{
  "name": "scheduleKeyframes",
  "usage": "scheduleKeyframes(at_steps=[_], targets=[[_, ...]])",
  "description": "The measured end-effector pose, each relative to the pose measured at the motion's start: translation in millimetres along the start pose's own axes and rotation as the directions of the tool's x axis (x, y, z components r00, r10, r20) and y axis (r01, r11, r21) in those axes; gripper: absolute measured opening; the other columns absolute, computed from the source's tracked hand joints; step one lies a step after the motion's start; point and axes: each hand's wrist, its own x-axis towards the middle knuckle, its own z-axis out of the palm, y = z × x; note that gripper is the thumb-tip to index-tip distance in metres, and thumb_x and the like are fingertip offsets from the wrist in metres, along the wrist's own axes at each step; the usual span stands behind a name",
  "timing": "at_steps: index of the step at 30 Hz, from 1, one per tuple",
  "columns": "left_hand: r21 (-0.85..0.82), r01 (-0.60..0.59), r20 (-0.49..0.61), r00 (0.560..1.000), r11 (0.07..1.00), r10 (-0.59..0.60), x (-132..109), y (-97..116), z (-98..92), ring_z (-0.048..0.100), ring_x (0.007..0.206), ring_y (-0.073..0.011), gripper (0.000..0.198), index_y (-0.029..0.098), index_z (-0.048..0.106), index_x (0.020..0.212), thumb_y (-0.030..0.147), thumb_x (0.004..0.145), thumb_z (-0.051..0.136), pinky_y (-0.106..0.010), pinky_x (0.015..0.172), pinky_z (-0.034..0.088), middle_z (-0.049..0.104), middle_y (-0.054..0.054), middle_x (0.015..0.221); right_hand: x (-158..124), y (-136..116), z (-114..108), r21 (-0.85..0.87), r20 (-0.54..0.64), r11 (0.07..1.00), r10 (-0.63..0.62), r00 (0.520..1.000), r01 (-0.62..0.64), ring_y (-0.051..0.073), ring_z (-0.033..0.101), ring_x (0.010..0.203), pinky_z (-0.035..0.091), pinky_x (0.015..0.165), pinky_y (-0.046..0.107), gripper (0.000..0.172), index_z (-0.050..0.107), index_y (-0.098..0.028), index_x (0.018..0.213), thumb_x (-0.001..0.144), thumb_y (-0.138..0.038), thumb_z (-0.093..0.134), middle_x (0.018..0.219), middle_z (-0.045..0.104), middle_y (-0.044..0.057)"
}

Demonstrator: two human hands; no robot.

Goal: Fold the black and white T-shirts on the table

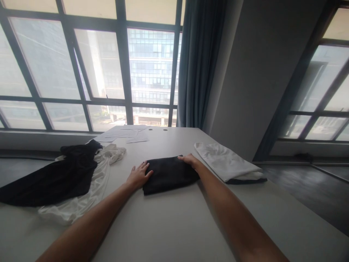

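A folded black garment lies in the middle of the white table. My left hand rests flat on the table with its fingers spread, touching the garment's left edge. At the garment's far right corner my right hand lies with its fingers curled over the cloth's edge. Both forearms reach in from the near side.
A folded white garment with a dark one under it lies to the right. A loose black garment on a loose white one sprawls at the left. Paper sheets lie at the far edge by the windows. The table's right edge drops to the floor.
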Motion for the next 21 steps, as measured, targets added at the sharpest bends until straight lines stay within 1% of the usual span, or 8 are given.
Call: scheduleKeyframes(at_steps=[4,6,8,11,13,15,18,21], targets=[[-0.012,-0.030,0.008,1.000,0.999,0.030,-1.6,-0.5,-2.0,0.023,0.151,-0.0258,0.064,0.023,0.038,0.152,0.054,0.097,0.033,-0.056,0.120,0.017,0.025,-0.006,0.163,7.4,-1.2,-5.3,0.056,0.169,0.994,0.081,0.982,-0.091,0.025,0.071,0.089,0.058,0.072,0.034,0.068,0.055,-0.012,0.139,0.075,-0.025,0.072,0.108,0.073,0.015],[-0.027,-0.060,0.000,0.998,0.998,0.060,-2.4,-0.9,-1.9,0.024,0.150,-0.0261,0.065,0.023,0.037,0.153,0.055,0.097,0.034,-0.055,0.120,0.018,0.025,-0.006,0.163,12.0,1.5,-8.8,0.090,0.205,0.995,0.013,0.979,-0.033,0.023,0.071,0.088,0.058,0.074,0.033,0.069,0.056,-0.015,0.140,0.072,-0.016,0.068,0.109,0.073,0.012],[-0.037,-0.079,-0.017,0.997,0.996,0.078,-2.9,-1.0,-1.0,0.025,0.150,-0.0255,0.066,0.024,0.033,0.155,0.055,0.097,0.032,-0.053,0.120,0.020,0.024,-0.006,0.163,17.6,4.1,-13.4,0.089,0.148,0.990,-0.118,0.982,0.105,0.022,0.070,0.096,0.056,0.083,0.032,0.062,0.062,-0.015,0.133,0.071,-0.011,0.062,0.114,0.072,0.011],[-0.021,-0.073,-0.022,0.997,0.997,0.073,-2.8,-0.3,0.4,0.027,0.149,-0.0253,0.064,0.024,0.032,0.155,0.053,0.098,0.030,-0.052,0.120,0.021,0.027,-0.006,0.163,27.5,3.1,-27.4,0.000,-0.053,0.942,-0.334,0.941,0.334,0.020,0.063,0.115,0.047,0.102,0.030,0.054,0.068,-0.014,0.126,0.073,-0.010,0.056,0.126,0.069,0.009],[0.002,-0.070,-0.008,0.998,0.998,0.070,-2.7,0.4,0.5,0.027,0.149,-0.0258,0.063,0.024,0.038,0.153,0.053,0.097,0.032,-0.053,0.120,0.021,0.031,-0.007,0.161,34.2,-0.6,-45.6,-0.077,-0.211,0.903,-0.430,0.878,0.423,0.019,0.059,0.122,0.041,0.109,0.030,0.050,0.068,-0.013,0.124,0.077,-0.013,0.053,0.128,0.067,0.009],[0.022,-0.077,0.013,0.997,0.997,0.076,-2.6,1.0,0.0,0.027,0.149,-0.0264,0.060,0.024,0.045,0.149,0.052,0.096,0.034,-0.053,0.120,0.020,0.035,-0.007,0.159,40.4,-2.7,-71.8,-0.146,-0.409,0.891,-0.450,0.794,0.429,0.019,0.056,0.126,0.037,0.112,0.031,0.047,0.068,-0.012,0.124,0.081,-0.016,0.050,0.130,0.066,0.011],[0.041,-0.082,0.028,0.996,0.996,0.080,-2.6,1.8,-0.7,0.027,0.149,-0.0267,0.058,0.024,0.050,0.145,0.050,0.096,0.035,-0.053,0.120,0.021,0.037,-0.006,0.159,47.3,8.7,-118.9,-0.158,-0.704,0.945,-0.312,0.637,0.288,0.024,0.054,0.127,0.037,0.113,0.038,0.050,0.063,-0.010,0.129,0.083,-0.017,0.045,0.132,0.063,0.015],[0.049,-0.075,0.008,0.997,0.996,0.075,-2.3,2.2,0.0,0.029,0.148,-0.0266,0.057,0.024,0.052,0.144,0.051,0.096,0.034,-0.052,0.120,0.022,0.039,-0.007,0.158,48.0,41.9,-155.7,-0.039,-0.843,0.994,-0.088,0.531,0.102,0.030,0.055,0.124,0.040,0.109,0.043,0.055,0.060,-0.005,0.132,0.078,-0.015,0.050,0.129,0.062,0.022]])
